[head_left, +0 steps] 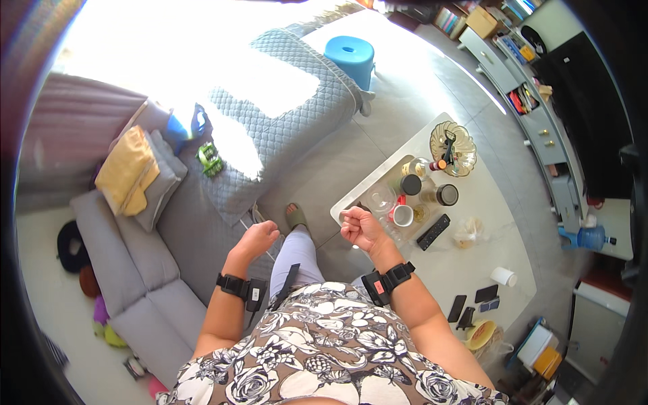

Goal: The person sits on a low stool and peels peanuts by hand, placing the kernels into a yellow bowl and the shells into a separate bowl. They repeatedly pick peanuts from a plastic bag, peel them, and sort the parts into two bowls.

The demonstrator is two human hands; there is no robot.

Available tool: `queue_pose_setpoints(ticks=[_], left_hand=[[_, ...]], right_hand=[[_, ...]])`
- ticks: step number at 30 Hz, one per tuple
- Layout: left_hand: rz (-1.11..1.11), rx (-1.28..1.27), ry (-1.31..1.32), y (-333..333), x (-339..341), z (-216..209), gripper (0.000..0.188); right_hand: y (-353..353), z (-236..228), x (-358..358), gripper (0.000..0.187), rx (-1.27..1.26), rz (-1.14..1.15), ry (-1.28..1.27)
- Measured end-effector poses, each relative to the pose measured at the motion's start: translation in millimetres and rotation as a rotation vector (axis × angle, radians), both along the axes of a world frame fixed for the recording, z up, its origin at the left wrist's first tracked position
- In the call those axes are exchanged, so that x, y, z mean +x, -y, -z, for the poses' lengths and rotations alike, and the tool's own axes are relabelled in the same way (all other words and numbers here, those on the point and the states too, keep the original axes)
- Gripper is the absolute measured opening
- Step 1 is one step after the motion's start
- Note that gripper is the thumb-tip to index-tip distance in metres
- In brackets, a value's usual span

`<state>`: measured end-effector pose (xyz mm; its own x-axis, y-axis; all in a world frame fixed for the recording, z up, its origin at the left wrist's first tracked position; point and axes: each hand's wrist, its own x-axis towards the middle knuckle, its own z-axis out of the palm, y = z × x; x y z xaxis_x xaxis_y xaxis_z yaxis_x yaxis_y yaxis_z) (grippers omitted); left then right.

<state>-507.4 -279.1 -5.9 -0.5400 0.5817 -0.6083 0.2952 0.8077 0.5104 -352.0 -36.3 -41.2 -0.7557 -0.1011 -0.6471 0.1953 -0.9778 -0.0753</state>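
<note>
My left hand [262,237] hangs in front of my body with its fingers curled in, over the floor beside the sofa; no object shows in it. My right hand [361,228] is closed in a loose fist with nothing visible in it, close to the near left edge of the white table [499,243]. Just beyond that hand are a white and red mug [402,215], a clear glass bowl [380,197] and a dark-lidded jar [445,195]. A black remote control [433,232] lies to the right. Each wrist wears a black strap with a small box.
A grey sofa [128,266] with a yellow cushion [128,169] runs along the left; its quilted part [297,115] reaches ahead. A blue stool [349,59] stands beyond. On the table are a fluted glass bowl [462,162], phones and a white cup [503,277]. A TV cabinet [533,128] lines the right.
</note>
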Motion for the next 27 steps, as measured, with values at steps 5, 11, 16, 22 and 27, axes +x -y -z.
queue_pose_setpoints(ticks=[5, 11, 16, 22, 27], left_hand=[[0.176, 0.188, 0.066, -78.7, -136.6, -6.9, 0.026], [0.152, 0.066, 0.129, -168.3, -252.7, -6.9, 0.025], [-0.197, 0.178, 0.525, -232.8, -331.2, 27.5, 0.028], [-0.489, 0.155, 0.576, -320.4, -446.2, 97.5, 0.046], [-0.792, 0.102, 0.652, -373.5, -523.3, 183.0, 0.050]], right_hand=[[8.5, -1.1, -94.5, 0.034, -0.096, 0.241, 0.083], [-20.4, 3.9, -195.7, 0.035, -0.162, 0.462, 0.051], [-85.0, 32.3, -280.1, 0.030, -0.116, 0.589, 0.032], [-200.1, 100.0, -415.8, 0.007, -0.017, 0.546, 0.130], [-307.0, 187.8, -514.8, 0.009, 0.024, 0.578, 0.295]])
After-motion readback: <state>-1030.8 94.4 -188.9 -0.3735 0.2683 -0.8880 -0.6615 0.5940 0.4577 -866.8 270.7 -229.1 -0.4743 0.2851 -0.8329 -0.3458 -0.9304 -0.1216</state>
